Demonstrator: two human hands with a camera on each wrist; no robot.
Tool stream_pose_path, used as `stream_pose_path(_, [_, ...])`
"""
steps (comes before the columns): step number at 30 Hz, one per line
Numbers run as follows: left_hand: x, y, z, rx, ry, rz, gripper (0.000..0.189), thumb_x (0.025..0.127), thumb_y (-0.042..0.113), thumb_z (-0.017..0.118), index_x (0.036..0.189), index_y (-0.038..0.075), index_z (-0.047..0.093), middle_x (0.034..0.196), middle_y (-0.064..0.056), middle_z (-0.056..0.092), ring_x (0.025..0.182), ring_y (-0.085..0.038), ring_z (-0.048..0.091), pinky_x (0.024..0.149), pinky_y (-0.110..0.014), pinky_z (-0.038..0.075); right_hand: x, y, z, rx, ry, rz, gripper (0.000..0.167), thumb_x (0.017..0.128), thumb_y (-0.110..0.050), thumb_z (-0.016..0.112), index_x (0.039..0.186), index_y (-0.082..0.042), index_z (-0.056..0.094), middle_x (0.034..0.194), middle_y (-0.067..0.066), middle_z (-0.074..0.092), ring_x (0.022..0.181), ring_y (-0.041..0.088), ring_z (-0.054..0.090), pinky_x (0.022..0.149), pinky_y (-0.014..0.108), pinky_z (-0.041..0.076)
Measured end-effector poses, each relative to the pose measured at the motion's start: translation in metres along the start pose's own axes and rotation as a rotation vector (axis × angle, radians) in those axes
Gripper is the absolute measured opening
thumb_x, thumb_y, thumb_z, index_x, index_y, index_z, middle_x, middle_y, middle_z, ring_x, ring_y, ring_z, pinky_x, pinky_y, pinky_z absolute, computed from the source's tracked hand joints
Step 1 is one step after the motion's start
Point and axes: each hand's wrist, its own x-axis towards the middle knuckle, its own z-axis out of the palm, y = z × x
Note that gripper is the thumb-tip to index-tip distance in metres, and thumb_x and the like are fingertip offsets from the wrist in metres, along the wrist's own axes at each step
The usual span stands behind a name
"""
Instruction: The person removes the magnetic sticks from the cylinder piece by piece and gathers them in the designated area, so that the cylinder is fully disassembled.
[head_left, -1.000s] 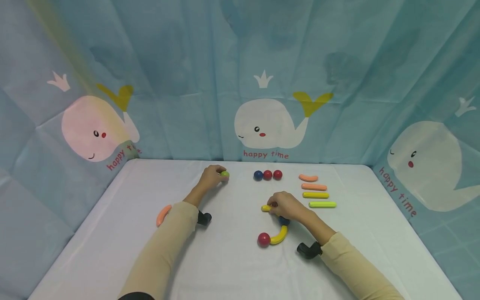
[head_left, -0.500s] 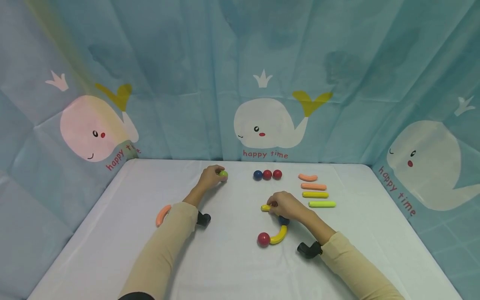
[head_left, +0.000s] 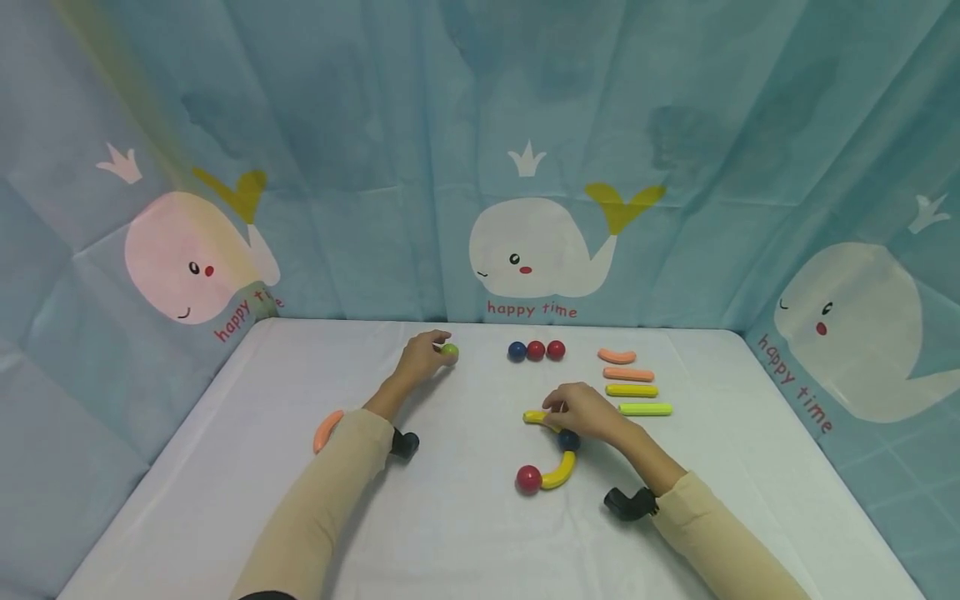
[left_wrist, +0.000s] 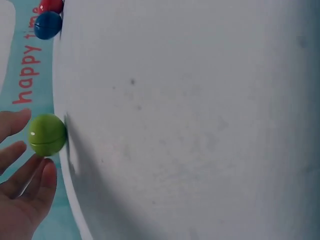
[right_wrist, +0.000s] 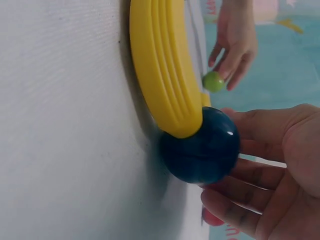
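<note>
My left hand (head_left: pixel 422 360) is beside a green ball (head_left: pixel 449 352) at the back of the table. In the left wrist view its fingers are spread around the green ball (left_wrist: pixel 47 134), with gaps showing. My right hand (head_left: pixel 585 410) hovers over the far end of a small chain of toy pieces, fingers loosely bent and apart. That chain runs from a yellow curved stick (head_left: pixel 535 417) to a dark blue ball (head_left: pixel 569 441), another yellow curved stick (head_left: pixel 559 472) and a red ball (head_left: pixel 528 479). In the right wrist view the blue ball (right_wrist: pixel 200 147) partly hides the fingers.
Behind the chain, a blue ball (head_left: pixel 517 351) and two red balls (head_left: pixel 536 350) sit in a row. To the right lie an orange curved stick (head_left: pixel 617 357) and straight sticks in orange, yellow (head_left: pixel 632 390) and lime. Another orange curved stick (head_left: pixel 327 431) lies by the left sleeve.
My right hand has let go of the far yellow curved stick and shifted slightly right, uncovering more of it and the blue ball. The left fingers have loosened from the green ball.
</note>
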Motion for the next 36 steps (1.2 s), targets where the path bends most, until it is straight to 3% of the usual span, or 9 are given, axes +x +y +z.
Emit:
stream_pose_path(4, [-0.006, 0.012, 0.0, 0.002, 0.086, 0.081, 0.048, 0.089, 0.019, 0.067, 0.134, 0.005, 0.057, 0.131, -0.017, 0.06, 0.119, -0.034, 0.058, 0.097, -0.047, 0.049, -0.01, 0.001, -0.005, 0.016, 0.016, 0.007, 0.026, 0.086, -0.022, 0.074, 0.108, -0.009, 0.073, 0.086, -0.002, 0.067, 0.078, 0.012, 0.055, 0.071, 0.025, 0.051])
stream_pose_path(9, [-0.018, 0.041, 0.012, 0.057, 0.152, 0.219, 0.038, 0.09, 0.02, 0.069, 0.125, 0.005, 0.063, 0.123, -0.014, 0.065, 0.112, -0.03, 0.062, 0.092, -0.043, 0.052, -0.025, 0.005, -0.007, 0.031, 0.041, 0.019, 0.028, 0.086, -0.022, 0.074, 0.109, -0.007, 0.073, 0.085, -0.002, 0.066, 0.077, 0.012, 0.056, 0.072, 0.026, 0.051])
stream_pose_path(12, [-0.028, 0.059, 0.025, 0.107, 0.093, 0.269, 0.033, 0.091, 0.021, 0.068, 0.122, 0.008, 0.065, 0.121, -0.01, 0.067, 0.11, -0.027, 0.063, 0.091, -0.039, 0.054, -0.031, 0.008, -0.006, 0.031, 0.043, 0.038, 0.029, 0.086, -0.023, 0.074, 0.11, -0.007, 0.072, 0.085, -0.002, 0.066, 0.077, 0.012, 0.056, 0.073, 0.027, 0.053])
stream_pose_path(19, [-0.051, 0.09, 0.063, 0.186, -0.219, 0.274, 0.029, 0.092, 0.023, 0.067, 0.12, 0.014, 0.067, 0.117, -0.004, 0.068, 0.107, -0.019, 0.062, 0.091, -0.033, 0.053, -0.041, 0.009, -0.001, 0.048, 0.036, 0.039, 0.032, 0.083, -0.024, 0.077, 0.109, -0.005, 0.073, 0.085, -0.003, 0.068, 0.077, 0.01, 0.057, 0.072, 0.027, 0.052])
stream_pose_path(23, [-0.059, 0.1, 0.082, 0.284, -0.34, 0.295, 0.03, 0.091, 0.024, 0.068, 0.12, 0.017, 0.068, 0.116, 0.001, 0.069, 0.106, -0.014, 0.063, 0.091, -0.028, 0.052, -0.044, 0.007, 0.001, 0.071, 0.034, 0.047, 0.031, 0.08, -0.02, 0.079, 0.107, -0.005, 0.073, 0.085, -0.002, 0.069, 0.074, 0.01, 0.057, 0.071, 0.026, 0.052])
stream_pose_path(29, [-0.064, 0.109, 0.099, 0.351, -0.398, 0.357, 0.029, 0.089, 0.018, 0.07, 0.118, 0.017, 0.07, 0.113, 0.004, 0.071, 0.109, -0.012, 0.064, 0.096, -0.025, 0.051, -0.045, 0.006, 0.004, 0.091, 0.047, 0.081, 0.028, 0.079, -0.016, 0.08, 0.104, -0.006, 0.074, 0.088, -0.001, 0.07, 0.075, 0.01, 0.057, 0.073, 0.028, 0.055])
stream_pose_path(36, [-0.065, 0.115, 0.104, 0.441, -0.393, 0.388, 0.026, 0.089, 0.016, 0.071, 0.115, 0.018, 0.073, 0.107, 0.004, 0.072, 0.101, -0.011, 0.064, 0.095, -0.025, 0.051, -0.044, 0.005, 0.006, 0.091, 0.064, 0.09, 0.025, 0.078, -0.015, 0.081, 0.101, -0.006, 0.075, 0.088, 0.0, 0.071, 0.076, 0.011, 0.058, 0.077, 0.03, 0.056])
